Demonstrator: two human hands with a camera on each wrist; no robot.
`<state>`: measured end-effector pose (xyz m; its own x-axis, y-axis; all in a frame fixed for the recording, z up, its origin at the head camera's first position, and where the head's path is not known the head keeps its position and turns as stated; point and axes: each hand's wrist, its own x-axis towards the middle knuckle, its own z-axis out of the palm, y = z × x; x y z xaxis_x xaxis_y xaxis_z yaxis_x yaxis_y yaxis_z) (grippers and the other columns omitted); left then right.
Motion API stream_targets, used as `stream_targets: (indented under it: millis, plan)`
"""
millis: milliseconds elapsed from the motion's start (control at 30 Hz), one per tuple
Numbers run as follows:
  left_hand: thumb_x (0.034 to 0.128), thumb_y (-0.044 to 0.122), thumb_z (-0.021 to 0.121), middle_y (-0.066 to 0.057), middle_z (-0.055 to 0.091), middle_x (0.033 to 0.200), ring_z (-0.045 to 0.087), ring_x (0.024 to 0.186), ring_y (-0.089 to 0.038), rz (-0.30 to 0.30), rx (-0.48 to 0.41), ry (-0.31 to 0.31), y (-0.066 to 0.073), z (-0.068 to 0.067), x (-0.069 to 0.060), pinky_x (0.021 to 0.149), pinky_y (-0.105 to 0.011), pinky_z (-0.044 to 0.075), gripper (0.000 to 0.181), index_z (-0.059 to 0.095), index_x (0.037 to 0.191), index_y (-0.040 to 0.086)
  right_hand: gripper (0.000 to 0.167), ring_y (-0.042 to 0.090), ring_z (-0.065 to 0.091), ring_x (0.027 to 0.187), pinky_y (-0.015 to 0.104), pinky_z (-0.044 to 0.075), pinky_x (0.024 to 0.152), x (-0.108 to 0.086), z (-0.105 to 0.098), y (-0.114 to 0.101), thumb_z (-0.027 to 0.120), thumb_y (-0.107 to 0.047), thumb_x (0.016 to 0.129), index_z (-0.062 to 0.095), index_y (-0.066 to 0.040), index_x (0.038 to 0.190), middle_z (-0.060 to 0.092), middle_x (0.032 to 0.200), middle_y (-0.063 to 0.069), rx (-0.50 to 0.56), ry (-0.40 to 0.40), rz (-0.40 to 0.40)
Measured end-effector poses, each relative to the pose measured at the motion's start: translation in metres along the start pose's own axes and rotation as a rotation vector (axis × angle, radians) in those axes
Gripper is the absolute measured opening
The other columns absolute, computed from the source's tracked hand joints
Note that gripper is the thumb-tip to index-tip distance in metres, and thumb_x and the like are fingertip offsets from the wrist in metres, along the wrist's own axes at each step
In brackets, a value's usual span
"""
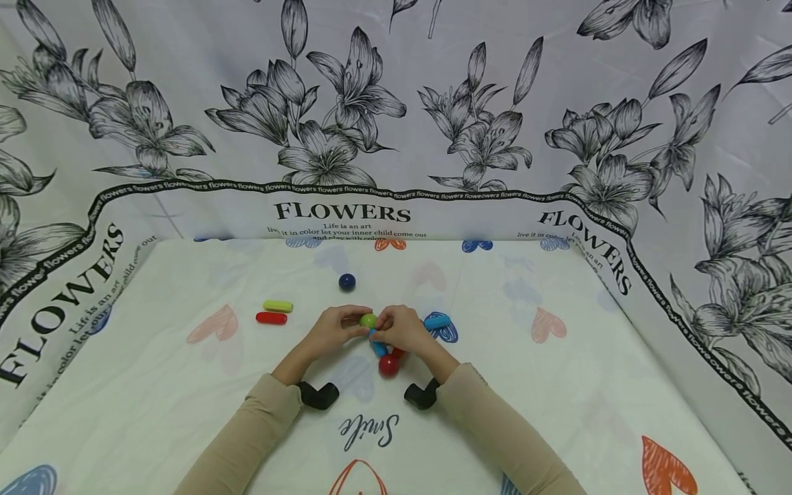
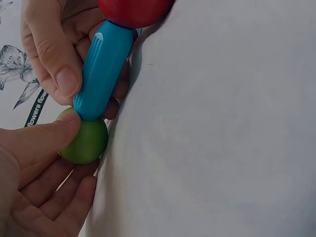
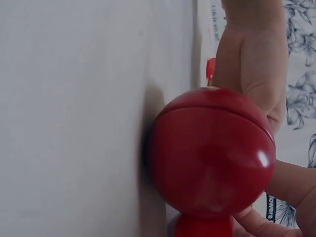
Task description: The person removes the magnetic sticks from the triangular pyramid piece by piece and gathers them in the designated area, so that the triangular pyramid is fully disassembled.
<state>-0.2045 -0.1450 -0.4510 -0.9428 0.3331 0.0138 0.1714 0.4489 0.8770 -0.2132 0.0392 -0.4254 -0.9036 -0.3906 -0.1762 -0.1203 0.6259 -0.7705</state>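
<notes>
My left hand (image 1: 330, 330) pinches a green ball (image 1: 368, 320) between thumb and fingers. From close by, my right hand (image 1: 403, 330) grips a blue rod (image 2: 102, 71) whose end meets the green ball. At the rod's other end sits a larger-looking red ball (image 1: 388, 365), low over the cloth. A red rod (image 3: 203, 226) joins that red ball too, seen in the right wrist view. In the head view my right hand partly hides the blue rod and the red rod.
On the cloth-covered table (image 1: 247, 419), a yellow-green rod (image 1: 278, 306) and another red rod (image 1: 271, 318) lie to the left. A navy ball (image 1: 347, 282) rests beyond the hands. Another blue rod (image 1: 436, 322) lies just right of my right hand. Flower-printed cloth (image 1: 414, 158) hangs behind.
</notes>
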Motion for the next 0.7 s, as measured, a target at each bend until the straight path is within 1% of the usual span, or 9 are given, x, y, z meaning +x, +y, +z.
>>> stream_targets:
  millis: [233,467,567,700]
  plan:
    - [0.0884,0.003,0.066,-0.023,0.063,0.128,0.062,0.118,-0.036,0.014,0.038,0.015,-0.0003,0.0011,0.0022,0.101,-0.039,0.052,0.038,0.059,0.125,-0.005,0.016,0.005,0.051,0.048,0.016,0.042,0.047,-0.0005,0.0018,-0.0019,0.076,-0.014,0.082,0.066,-0.003,0.088,0.069,0.074,0.008,0.029,0.014,0.015]
    - [0.089,0.004,0.065,-0.021,0.063,0.129,0.062,0.119,-0.034,-0.042,0.023,0.021,0.0016,0.0018,0.0021,0.103,-0.041,0.051,0.038,0.059,0.127,-0.002,0.016,0.006,0.052,0.048,0.015,0.043,0.046,0.0001,0.0021,-0.0018,0.075,-0.012,0.082,0.065,-0.002,0.09,0.069,0.074,0.009,0.047,0.007,0.027]
    - [0.0894,0.005,0.065,-0.02,0.063,0.129,0.062,0.119,-0.033,-0.05,0.028,0.026,0.0017,0.002,0.0017,0.103,-0.041,0.051,0.038,0.059,0.127,-0.002,0.017,0.006,0.052,0.049,0.015,0.044,0.047,0.0007,0.002,-0.0011,0.075,-0.013,0.082,0.065,-0.002,0.09,0.071,0.076,0.01,0.044,0.009,0.023]
    - [0.0903,0.005,0.064,-0.021,0.063,0.129,0.063,0.118,-0.033,-0.052,0.006,0.028,0.0012,0.003,0.0012,0.102,-0.041,0.052,0.038,0.059,0.127,-0.002,0.016,0.004,0.053,0.049,0.016,0.045,0.048,0.0014,0.002,0.0001,0.076,-0.014,0.082,0.067,-0.003,0.089,0.073,0.081,0.011,0.025,0.014,0.027]
